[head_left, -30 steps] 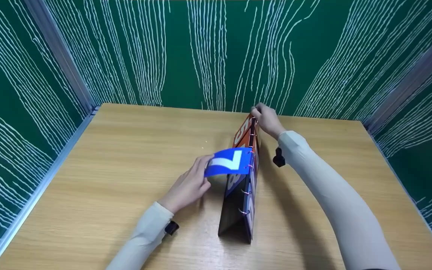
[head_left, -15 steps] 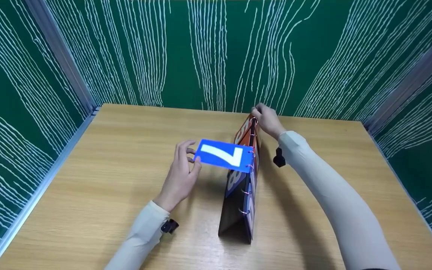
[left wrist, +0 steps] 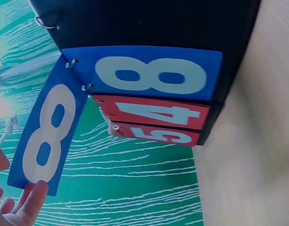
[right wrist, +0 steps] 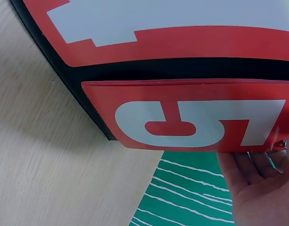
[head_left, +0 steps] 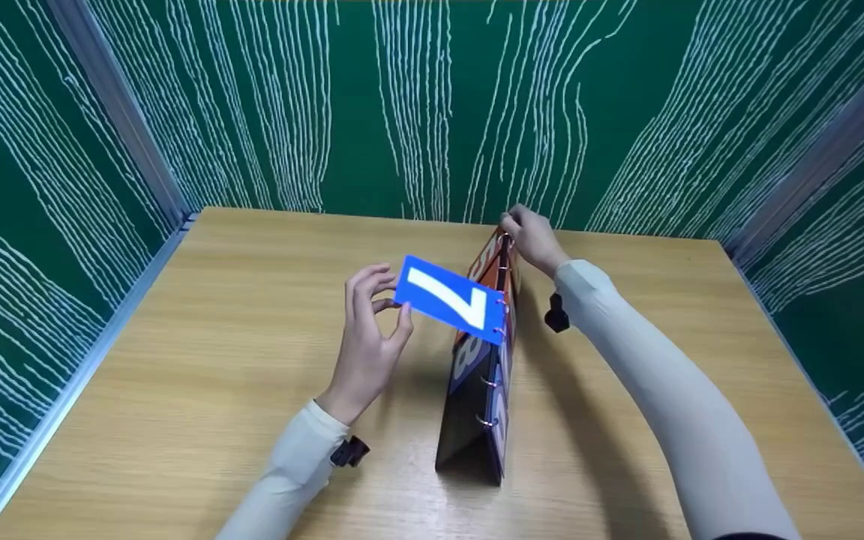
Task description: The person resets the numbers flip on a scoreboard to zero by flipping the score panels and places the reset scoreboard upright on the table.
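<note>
blue card [head_left: 451, 300] is raised higher by spread left hand [head_left: 364, 345]; scoreboard [head_left: 469, 366], pinched by right hand [head_left: 535, 238], could be tugged over.

You're using two hands: one left hand [head_left: 364, 341], one right hand [head_left: 538, 241]. You're handling one flip scoreboard [head_left: 466, 439] on one tabletop [head_left: 252, 337], holding one raised blue card [head_left: 443, 296] with two rings [left wrist: 86, 87] showing. Left wrist view showing you one more blue card face [left wrist: 150, 75], two red card faces [left wrist: 158, 113]. Right wrist view showing you two red number faces [right wrist: 201, 123]. You're wearing two pale sleeves [head_left: 657, 382], two black wrist devices [head_left: 558, 313].
</note>
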Tool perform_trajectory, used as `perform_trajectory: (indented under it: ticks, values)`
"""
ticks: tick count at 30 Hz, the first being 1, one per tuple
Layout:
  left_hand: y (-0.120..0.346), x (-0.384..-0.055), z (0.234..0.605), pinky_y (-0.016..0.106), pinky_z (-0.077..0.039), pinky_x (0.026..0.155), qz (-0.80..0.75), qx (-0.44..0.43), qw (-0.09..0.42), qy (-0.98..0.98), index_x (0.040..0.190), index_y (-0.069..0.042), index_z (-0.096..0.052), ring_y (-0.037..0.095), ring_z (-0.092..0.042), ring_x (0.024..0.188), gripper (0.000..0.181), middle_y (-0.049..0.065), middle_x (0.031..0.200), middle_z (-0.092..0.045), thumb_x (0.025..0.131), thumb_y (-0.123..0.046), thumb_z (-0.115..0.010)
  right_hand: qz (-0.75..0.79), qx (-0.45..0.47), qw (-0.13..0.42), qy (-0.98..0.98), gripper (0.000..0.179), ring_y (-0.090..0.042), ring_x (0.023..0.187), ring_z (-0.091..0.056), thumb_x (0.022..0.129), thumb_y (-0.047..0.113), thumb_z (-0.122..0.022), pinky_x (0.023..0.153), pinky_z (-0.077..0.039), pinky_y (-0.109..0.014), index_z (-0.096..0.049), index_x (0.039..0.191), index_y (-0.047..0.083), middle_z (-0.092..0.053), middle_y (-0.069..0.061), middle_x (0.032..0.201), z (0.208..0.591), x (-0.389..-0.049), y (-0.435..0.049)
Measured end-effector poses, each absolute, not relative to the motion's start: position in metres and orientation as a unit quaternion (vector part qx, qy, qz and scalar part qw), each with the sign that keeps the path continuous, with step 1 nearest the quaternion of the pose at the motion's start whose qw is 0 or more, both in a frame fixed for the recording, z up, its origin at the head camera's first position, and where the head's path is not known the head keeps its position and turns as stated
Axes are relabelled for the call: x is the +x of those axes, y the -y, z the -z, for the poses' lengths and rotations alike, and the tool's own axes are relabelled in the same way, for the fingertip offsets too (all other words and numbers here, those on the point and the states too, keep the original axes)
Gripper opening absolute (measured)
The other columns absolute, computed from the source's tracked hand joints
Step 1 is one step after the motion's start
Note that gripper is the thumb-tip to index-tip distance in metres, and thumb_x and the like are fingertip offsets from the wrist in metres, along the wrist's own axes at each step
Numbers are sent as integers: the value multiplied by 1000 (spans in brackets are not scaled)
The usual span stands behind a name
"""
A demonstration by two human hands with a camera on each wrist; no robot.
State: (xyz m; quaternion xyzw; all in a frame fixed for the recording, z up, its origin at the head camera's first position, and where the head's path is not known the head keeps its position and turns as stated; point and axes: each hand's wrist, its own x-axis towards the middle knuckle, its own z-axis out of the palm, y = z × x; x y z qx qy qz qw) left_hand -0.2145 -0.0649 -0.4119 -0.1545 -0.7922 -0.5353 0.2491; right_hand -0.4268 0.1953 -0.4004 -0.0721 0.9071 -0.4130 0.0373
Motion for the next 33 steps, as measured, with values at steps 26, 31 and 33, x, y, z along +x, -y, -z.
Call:
perform_trajectory:
  ticks: [26,31,33]
  values:
    - [14,-213,376,34,-54,104,617,-201,102,754,146,-10,-24,26,-55,127,59,15,147,-38,101,-17,-62,407,-86,7,-909,31,-23,98,-52,108,28,-40,82,-43,-33,-55,121,4,-56,-11,109,401,-428,-197]
    - [6,-213,377,31,-59,95,575,-232,70,782,147,-12,-19,29,-62,121,61,18,146,-37,103,-14,-59,405,-97,4,-909,31,-21,91,-49,109,29,-38,78,-41,-32,-54,115,4,-52,-8,101,403,-428,-197]
    - [4,-214,377,33,-58,97,559,-246,70,789,147,-11,-18,31,-62,125,61,19,147,-36,103,-13,-59,408,-98,4,-908,31,-21,91,-49,109,30,-38,78,-41,-31,-54,115,3,-53,-8,102,403,-428,-196]
